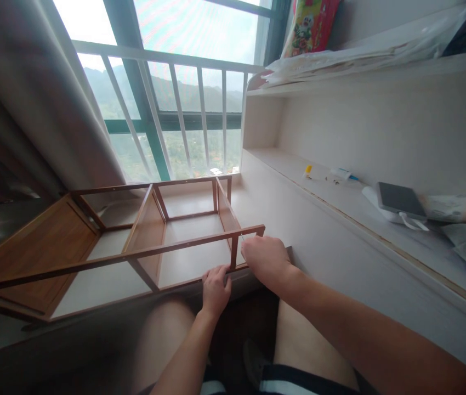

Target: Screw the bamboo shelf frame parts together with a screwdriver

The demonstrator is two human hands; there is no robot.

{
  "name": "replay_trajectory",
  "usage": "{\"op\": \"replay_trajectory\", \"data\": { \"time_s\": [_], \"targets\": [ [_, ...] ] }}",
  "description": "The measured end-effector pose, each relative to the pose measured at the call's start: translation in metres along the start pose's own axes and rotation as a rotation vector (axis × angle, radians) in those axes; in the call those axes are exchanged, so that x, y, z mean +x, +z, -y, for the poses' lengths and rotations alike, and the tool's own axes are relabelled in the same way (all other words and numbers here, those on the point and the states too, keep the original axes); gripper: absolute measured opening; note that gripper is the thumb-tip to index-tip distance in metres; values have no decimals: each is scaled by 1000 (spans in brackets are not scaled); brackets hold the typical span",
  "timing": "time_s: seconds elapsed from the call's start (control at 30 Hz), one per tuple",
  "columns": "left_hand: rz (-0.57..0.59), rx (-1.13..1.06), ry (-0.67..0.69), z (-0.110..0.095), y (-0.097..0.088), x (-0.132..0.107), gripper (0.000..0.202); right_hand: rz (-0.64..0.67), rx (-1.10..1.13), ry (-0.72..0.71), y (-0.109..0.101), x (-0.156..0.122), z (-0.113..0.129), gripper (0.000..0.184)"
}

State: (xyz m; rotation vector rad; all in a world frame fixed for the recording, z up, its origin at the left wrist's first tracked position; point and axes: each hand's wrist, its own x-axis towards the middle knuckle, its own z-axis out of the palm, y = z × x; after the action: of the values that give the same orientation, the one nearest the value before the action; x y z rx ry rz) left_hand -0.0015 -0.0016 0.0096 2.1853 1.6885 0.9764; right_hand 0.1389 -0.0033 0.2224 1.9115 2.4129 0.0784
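Observation:
A brown wooden shelf rack (194, 240) lies on its side across a pale ledge, its slim rails and panel shelves forming open bays. My left hand (216, 289) bends its fingers over the rack's near lower rail, close to the right end. At that end my right hand (266, 262) is closed beside the upper rail and short upright. A thin metal shaft (242, 237) pokes out from its fingers toward the wood; the rest of that tool is hidden in the fist.
White railing (201, 90) and windows stand behind the rack, with a grey curtain (39, 99) at left. On the right, a white shelf unit (319, 131) carries a dark phone-like device (401, 199), a yellow cap (308, 169), small loose bits and plastic bags. My legs are close below.

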Motion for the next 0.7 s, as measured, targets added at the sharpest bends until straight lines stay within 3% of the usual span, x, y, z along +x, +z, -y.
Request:
{"op": "replay_trajectory", "data": {
  "time_s": [0.2,0.43,0.57,0.7],
  "targets": [
    [-18,34,-14,-4,0,2,28,-162,5,-25,11,-7,-5,36],
    [-25,139,-62,-13,5,10,23,-175,91,-183,17,-14,-8,42],
    [-25,169,-83,-17,9,22,18,-118,395,-413,27,-24,0,40],
    [-67,200,-134,-27,5,35,16,-90,769,-723,44,-39,46,37]
  ]
}}
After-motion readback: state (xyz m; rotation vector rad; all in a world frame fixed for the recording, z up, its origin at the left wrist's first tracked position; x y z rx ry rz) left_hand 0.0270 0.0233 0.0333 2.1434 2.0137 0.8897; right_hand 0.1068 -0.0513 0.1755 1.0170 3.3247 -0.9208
